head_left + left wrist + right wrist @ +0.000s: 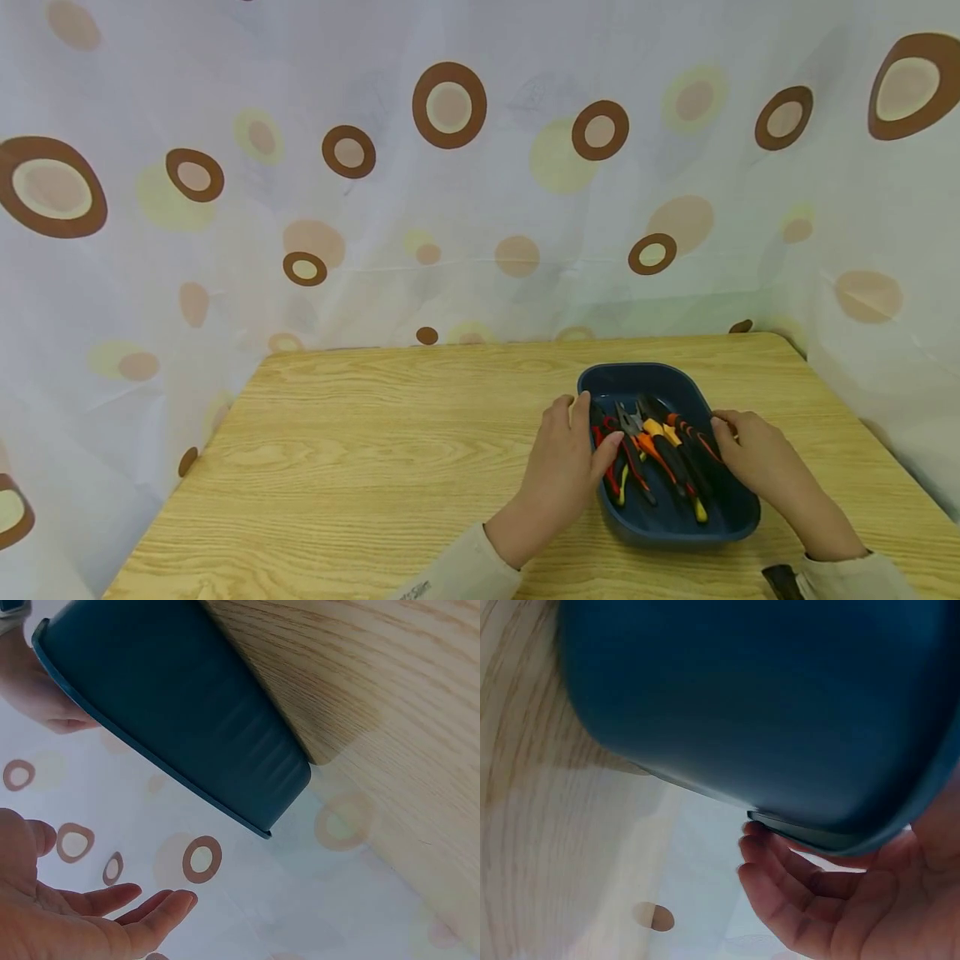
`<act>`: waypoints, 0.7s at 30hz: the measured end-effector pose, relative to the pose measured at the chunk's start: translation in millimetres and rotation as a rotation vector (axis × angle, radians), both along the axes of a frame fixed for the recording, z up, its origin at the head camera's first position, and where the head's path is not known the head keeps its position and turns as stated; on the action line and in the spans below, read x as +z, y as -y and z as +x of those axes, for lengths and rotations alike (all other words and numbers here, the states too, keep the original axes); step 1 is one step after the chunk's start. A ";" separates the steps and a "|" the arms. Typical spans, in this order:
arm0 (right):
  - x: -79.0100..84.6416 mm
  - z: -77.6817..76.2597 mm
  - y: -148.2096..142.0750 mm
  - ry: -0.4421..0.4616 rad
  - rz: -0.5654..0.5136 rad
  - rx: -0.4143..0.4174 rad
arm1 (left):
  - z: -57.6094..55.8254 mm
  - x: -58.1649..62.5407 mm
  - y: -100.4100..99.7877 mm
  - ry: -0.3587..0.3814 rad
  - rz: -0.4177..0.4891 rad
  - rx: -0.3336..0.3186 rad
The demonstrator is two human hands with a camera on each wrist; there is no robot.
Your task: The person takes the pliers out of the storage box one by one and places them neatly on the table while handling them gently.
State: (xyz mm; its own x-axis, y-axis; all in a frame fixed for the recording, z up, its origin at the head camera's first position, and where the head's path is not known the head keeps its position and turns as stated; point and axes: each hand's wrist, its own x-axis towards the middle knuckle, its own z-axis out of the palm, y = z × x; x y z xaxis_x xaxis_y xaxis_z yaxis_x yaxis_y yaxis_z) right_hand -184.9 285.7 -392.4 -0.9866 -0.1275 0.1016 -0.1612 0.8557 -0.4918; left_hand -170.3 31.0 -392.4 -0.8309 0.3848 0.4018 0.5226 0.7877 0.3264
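A dark blue plastic bin (675, 537) stands at the right part of the wooden table. Several pliers (670, 454) lie in it, their handles red and black, orange and black, and yellow and black. My left hand (564, 467) is at the bin's left rim, its thumb reaching over the inside. In the left wrist view the left hand (82, 915) has loosely bent fingers, apart from the bin wall (187, 705). On the opposite side my right hand (765, 458) grips the right rim, thumb on top. Its fingers (780, 889) curl under the rim in the right wrist view.
The wooden table (360, 467) extends far to the left of the bin. A white curtain (465, 200) with brown and beige circles hangs behind the table and along both sides. A dark strap (782, 581) shows at the right sleeve.
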 end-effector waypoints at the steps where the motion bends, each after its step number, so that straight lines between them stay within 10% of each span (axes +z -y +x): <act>1: -1.1 -0.4 -0.1 -0.002 -0.002 -0.012 | -0.4 0.7 -1.1 0.002 -0.011 0.003; 21: -9.2 -5.9 -1.7 0.014 0.005 -0.105 | -16.5 1.6 -36.1 -0.189 -0.401 0.042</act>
State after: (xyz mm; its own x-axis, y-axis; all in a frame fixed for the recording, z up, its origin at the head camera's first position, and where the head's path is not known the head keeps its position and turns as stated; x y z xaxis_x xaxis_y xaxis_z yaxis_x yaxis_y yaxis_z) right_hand -190.8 287.4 -401.5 -0.9959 -0.0236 0.0869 -0.0633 0.8700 -0.4889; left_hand -186.8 67.1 -390.7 -0.7755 0.5090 0.3737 0.5088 0.8541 -0.1076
